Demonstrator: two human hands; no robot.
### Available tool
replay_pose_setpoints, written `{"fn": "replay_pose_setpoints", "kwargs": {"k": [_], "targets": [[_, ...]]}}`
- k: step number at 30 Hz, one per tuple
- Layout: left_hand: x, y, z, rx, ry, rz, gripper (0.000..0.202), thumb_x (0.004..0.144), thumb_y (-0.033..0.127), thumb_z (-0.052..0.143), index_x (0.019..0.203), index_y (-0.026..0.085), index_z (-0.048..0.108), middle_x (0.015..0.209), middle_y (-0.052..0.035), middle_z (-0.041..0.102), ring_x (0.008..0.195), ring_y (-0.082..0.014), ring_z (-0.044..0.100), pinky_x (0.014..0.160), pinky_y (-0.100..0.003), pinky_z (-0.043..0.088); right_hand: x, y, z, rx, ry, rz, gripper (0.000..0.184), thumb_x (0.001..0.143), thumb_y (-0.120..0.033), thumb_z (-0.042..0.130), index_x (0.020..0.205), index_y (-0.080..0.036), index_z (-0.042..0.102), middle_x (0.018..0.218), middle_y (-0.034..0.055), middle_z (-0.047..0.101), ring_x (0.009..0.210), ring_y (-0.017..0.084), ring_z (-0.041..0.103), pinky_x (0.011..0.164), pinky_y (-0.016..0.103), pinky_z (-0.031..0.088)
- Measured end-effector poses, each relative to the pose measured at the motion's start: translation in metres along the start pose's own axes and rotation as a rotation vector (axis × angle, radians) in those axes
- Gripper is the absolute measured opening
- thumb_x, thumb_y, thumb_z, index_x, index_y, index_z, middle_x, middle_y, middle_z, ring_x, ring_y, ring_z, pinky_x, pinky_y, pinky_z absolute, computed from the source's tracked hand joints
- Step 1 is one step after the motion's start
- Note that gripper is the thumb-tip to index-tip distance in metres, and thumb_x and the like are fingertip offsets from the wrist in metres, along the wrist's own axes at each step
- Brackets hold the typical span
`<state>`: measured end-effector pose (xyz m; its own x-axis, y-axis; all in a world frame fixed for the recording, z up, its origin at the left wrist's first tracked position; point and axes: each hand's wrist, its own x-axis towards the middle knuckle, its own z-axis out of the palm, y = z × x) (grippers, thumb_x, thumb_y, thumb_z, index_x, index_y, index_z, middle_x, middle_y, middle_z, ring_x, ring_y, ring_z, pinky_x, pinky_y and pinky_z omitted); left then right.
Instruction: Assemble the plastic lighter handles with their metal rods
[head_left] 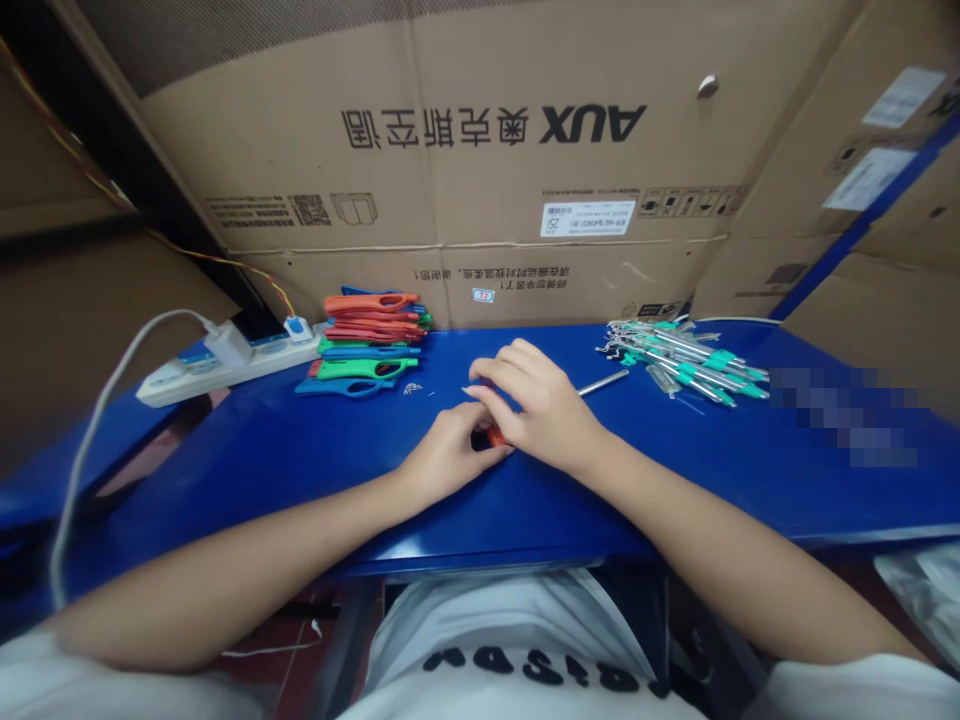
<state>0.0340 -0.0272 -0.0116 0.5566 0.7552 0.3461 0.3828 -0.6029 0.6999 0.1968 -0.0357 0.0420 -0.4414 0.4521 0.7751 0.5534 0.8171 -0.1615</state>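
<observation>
My left hand (442, 455) is closed around a small orange plastic piece (495, 436), most of it hidden by my fingers. My right hand (536, 405) is held just over it, fingers bent and thumb near the fingertips; whatever is pinched there is too small to make out. Behind my right wrist a thin metal rod (604, 383) lies on the table. A stack of orange, green and blue plastic handles (367, 345) with oval holes is beyond my left hand. Tiny metal bits (412, 389) lie beside the stack.
The blue table (300, 460) backs onto a large cardboard panel (450, 60). At the left stands a white power strip (225, 368) with a white cable (97, 430). A pile of metal rods with green parts (697, 362) lies at the right.
</observation>
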Motion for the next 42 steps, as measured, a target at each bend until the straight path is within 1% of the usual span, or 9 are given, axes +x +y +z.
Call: {"fn": "replay_pose_setpoints", "kwargs": {"k": [6, 10, 14, 17, 20, 26, 29, 33, 42], "targets": [[0.0, 0.003, 0.004, 0.065, 0.003, -0.07, 0.008, 0.08, 0.016, 0.067, 0.086, 0.015, 0.063, 0.087, -0.0063, 0.073, 0.081, -0.0234, 0.07, 0.066, -0.031, 0.053, -0.003, -0.011, 0.007, -0.166, -0.041, 0.036, 0.024, 0.102, -0.023, 0.045, 0.101, -0.012, 0.066, 0.088, 0.012, 0.064, 0.083, 0.024, 0.052, 0.078, 0.04, 0.048], [0.002, 0.004, 0.0, 0.056, -0.011, -0.049, 0.011, 0.081, 0.02, 0.068, 0.09, 0.016, 0.063, 0.089, -0.0056, 0.074, 0.081, -0.0228, 0.07, 0.072, -0.033, 0.055, -0.002, -0.003, 0.007, -0.085, -0.009, 0.084, 0.021, 0.102, -0.026, 0.048, 0.105, -0.015, 0.066, 0.094, 0.0105, 0.066, 0.087, 0.021, 0.059, 0.079, 0.035, 0.051], [0.005, 0.002, -0.014, 0.216, -0.092, -0.005, 0.026, 0.08, 0.019, 0.069, 0.106, 0.019, 0.062, 0.104, -0.0073, 0.074, 0.095, -0.0256, 0.07, 0.085, -0.039, 0.056, 0.006, 0.025, -0.014, 0.051, 0.123, 0.13, 0.014, 0.098, -0.028, 0.057, 0.098, -0.018, 0.066, 0.09, 0.0053, 0.07, 0.078, 0.016, 0.063, 0.072, 0.028, 0.052], [0.014, -0.007, -0.03, 0.374, -0.15, 0.032, 0.036, 0.081, 0.017, 0.066, 0.116, 0.021, 0.06, 0.111, -0.0092, 0.073, 0.101, -0.0269, 0.07, 0.087, -0.039, 0.056, 0.004, 0.062, -0.04, -0.108, 0.185, 0.116, 0.014, 0.097, -0.029, 0.058, 0.098, -0.018, 0.066, 0.092, 0.0071, 0.071, 0.079, 0.018, 0.065, 0.073, 0.031, 0.052], [0.032, -0.022, -0.047, 0.472, -0.21, 0.027, 0.036, 0.081, 0.015, 0.062, 0.116, 0.02, 0.061, 0.108, -0.0107, 0.073, 0.097, -0.0265, 0.071, 0.082, -0.036, 0.056, -0.013, 0.105, -0.062, -0.332, 0.131, 0.199, 0.012, 0.094, -0.025, 0.056, 0.095, -0.017, 0.066, 0.09, 0.0102, 0.071, 0.082, 0.023, 0.066, 0.076, 0.035, 0.051], [0.093, -0.052, -0.075, 0.601, -0.327, -0.086, 0.043, 0.071, 0.016, 0.068, 0.114, 0.02, 0.066, 0.104, -0.0087, 0.075, 0.092, -0.0259, 0.072, 0.077, -0.03, 0.054, -0.05, 0.156, -0.081, -0.55, -0.125, 0.643, 0.012, 0.089, -0.018, 0.057, 0.094, -0.014, 0.067, 0.096, 0.0164, 0.073, 0.093, 0.029, 0.067, 0.085, 0.037, 0.049], [0.12, -0.064, -0.079, 0.635, -0.307, -0.139, 0.042, 0.069, 0.016, 0.071, 0.11, 0.018, 0.068, 0.1, -0.0079, 0.076, 0.09, -0.0254, 0.072, 0.077, -0.029, 0.054, -0.054, 0.16, -0.079, -0.591, -0.28, 0.783, 0.015, 0.089, -0.019, 0.059, 0.096, -0.012, 0.07, 0.1, 0.0177, 0.073, 0.097, 0.029, 0.067, 0.086, 0.035, 0.048], [0.143, -0.079, -0.073, 0.656, -0.246, -0.138, 0.038, 0.071, 0.01, 0.067, 0.109, 0.013, 0.07, 0.106, -0.0119, 0.076, 0.099, -0.0273, 0.071, 0.087, -0.031, 0.053, -0.054, 0.156, -0.073, -0.587, -0.352, 0.827, 0.017, 0.088, -0.02, 0.061, 0.099, -0.011, 0.072, 0.101, 0.0176, 0.074, 0.097, 0.028, 0.068, 0.084, 0.034, 0.048], [0.163, -0.099, -0.063, 0.663, -0.092, -0.121, 0.029, 0.072, 0.007, 0.065, 0.099, 0.014, 0.073, 0.104, -0.0104, 0.076, 0.1, -0.0259, 0.071, 0.091, -0.031, 0.053, -0.054, 0.146, -0.059, -0.588, -0.496, 0.899, 0.018, 0.087, -0.022, 0.06, 0.098, -0.015, 0.071, 0.101, 0.0137, 0.074, 0.096, 0.026, 0.069, 0.079, 0.029, 0.048]]}}
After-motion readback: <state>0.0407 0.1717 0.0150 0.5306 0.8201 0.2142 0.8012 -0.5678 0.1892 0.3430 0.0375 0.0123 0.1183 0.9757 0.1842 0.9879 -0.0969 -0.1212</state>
